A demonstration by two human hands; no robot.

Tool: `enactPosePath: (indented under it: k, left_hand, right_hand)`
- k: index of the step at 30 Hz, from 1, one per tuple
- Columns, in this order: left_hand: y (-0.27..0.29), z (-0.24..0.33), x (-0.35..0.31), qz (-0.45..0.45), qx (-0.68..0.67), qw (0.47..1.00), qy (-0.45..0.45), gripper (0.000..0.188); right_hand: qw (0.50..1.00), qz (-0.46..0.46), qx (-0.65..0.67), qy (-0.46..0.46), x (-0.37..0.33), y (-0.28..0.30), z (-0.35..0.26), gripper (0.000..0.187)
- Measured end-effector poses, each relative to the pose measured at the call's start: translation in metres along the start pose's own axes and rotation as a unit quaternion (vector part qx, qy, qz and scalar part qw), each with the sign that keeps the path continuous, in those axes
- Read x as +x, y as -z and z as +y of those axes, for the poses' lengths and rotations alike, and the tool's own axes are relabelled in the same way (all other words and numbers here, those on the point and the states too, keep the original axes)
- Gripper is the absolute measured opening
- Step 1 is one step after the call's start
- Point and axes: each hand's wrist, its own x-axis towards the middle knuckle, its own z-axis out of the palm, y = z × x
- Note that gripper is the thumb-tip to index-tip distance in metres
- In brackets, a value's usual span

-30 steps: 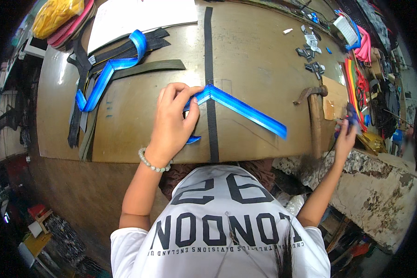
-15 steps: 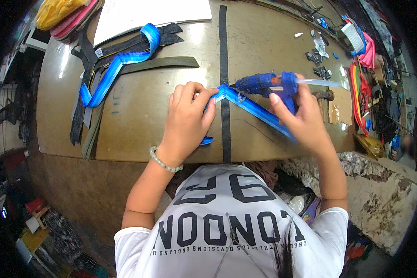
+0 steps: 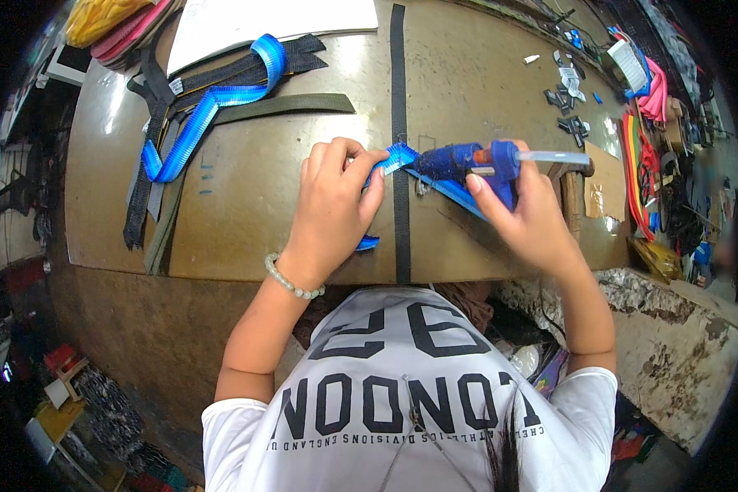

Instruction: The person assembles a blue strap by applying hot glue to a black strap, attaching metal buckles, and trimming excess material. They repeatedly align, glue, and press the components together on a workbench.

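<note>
Between the thumb and fingers of my left hand point(image 3: 334, 193) a blue ribbon point(image 3: 398, 156) is pinched, folded where it crosses a black strap point(image 3: 398, 82). One end of the ribbon slants away to the lower right, partly under my right hand; a short tail shows below my left hand. My right hand point(image 3: 526, 213) is wrapped round a blue glue gun point(image 3: 451, 162) with a translucent glue stick out of its back. The gun's nozzle is at the ribbon's fold, just right of my left fingertips; whether it touches cannot be made out.
At the left lies another zigzag blue ribbon point(image 3: 186, 139) over black and olive straps point(image 3: 295, 107). White sheets point(image 3: 279, 29) are at the back. Small black buckles point(image 3: 572, 127), a hammer point(image 3: 571, 184) and cardboard point(image 3: 603, 180) lie on the right of the table point(image 3: 246, 213).
The glue gun has shifted slightly left and down, bringing its nozzle onto the ribbon's fold. My left hand keeps its pinch in nearly the same place.
</note>
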Motion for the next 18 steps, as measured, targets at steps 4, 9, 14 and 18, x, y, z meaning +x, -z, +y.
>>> enactPosePath:
  k: [4, 9, 14, 18]
  left_hand:
    - [0.000, 0.000, 0.000, 0.004, 0.005, 1.000, 0.000, 0.019]
    - [0.002, 0.003, 0.000, -0.009, 0.016, 1.000, 0.016, 0.018]
    - [0.003, 0.003, 0.001, -0.018, 0.012, 1.000, 0.021, 0.021]
    - [0.003, 0.006, 0.000, -0.033, 0.021, 0.999, 0.031, 0.022]
  right_hand:
    - [1.000, -0.002, 0.008, 0.008, -0.014, -0.003, 0.000, 0.041]
    - [0.999, -0.029, 0.018, -0.002, -0.033, 0.013, 0.002, 0.041]
    - [0.910, 0.378, 0.129, -0.111, -0.053, 0.071, 0.071, 0.033]
    - [0.762, 0.593, -0.127, -0.229, -0.102, 0.101, 0.172, 0.050]
